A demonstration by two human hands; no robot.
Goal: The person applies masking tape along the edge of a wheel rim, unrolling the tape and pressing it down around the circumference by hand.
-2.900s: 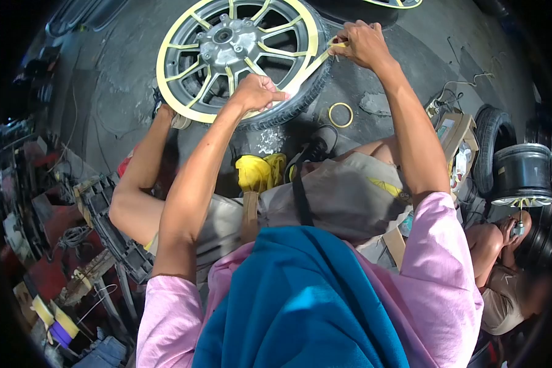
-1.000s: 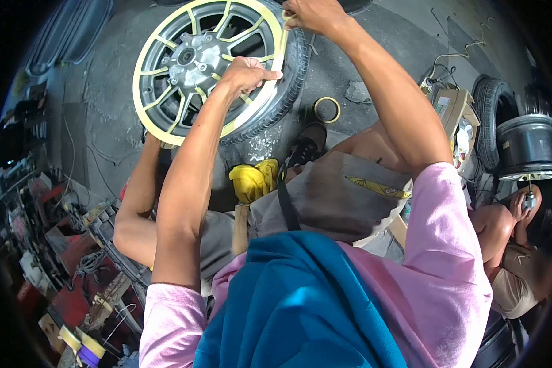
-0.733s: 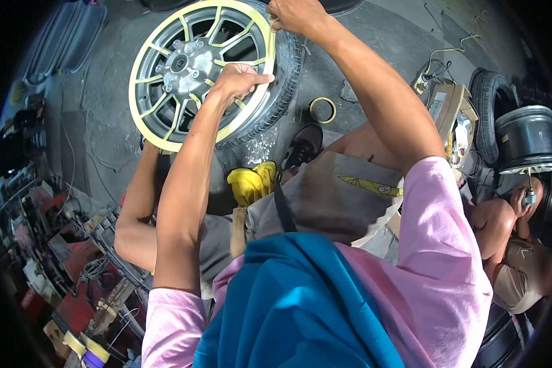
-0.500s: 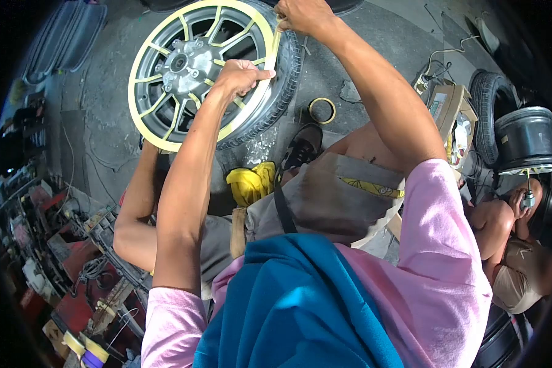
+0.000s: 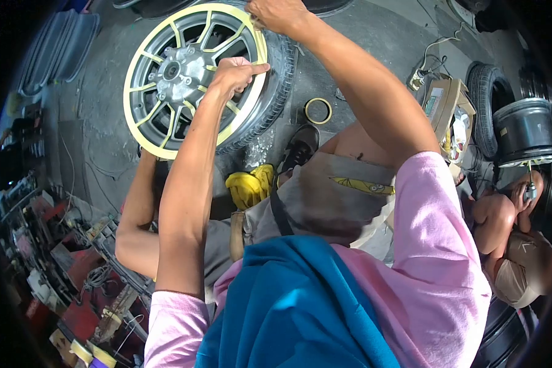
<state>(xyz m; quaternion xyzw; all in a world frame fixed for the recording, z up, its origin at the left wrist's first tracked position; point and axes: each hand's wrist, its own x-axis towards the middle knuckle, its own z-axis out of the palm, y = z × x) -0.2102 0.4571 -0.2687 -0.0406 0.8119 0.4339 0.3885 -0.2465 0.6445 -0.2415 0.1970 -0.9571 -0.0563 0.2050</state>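
Note:
A wheel rim with pale yellow masking tape around its edge and along its spokes lies on a black tire. My left hand is over the rim's right part. One digit stretches out and presses on the taped edge, while the other fingers are partly curled and hold nothing. At the rim's upper right, my right hand has its fingers closed on the masking tape at the edge. Its fingertips are partly hidden at the top of the view.
A tape roll lies on the floor near my shoe. A yellow cloth sits between my legs. To the right are a cardboard box, another tire and a dark rim, with a crouching person beside them.
My right hand has moved left and closer to the rim, and the free stretch of tape has shortened against the edge. My left hand still presses there. The whole view has shifted slightly.

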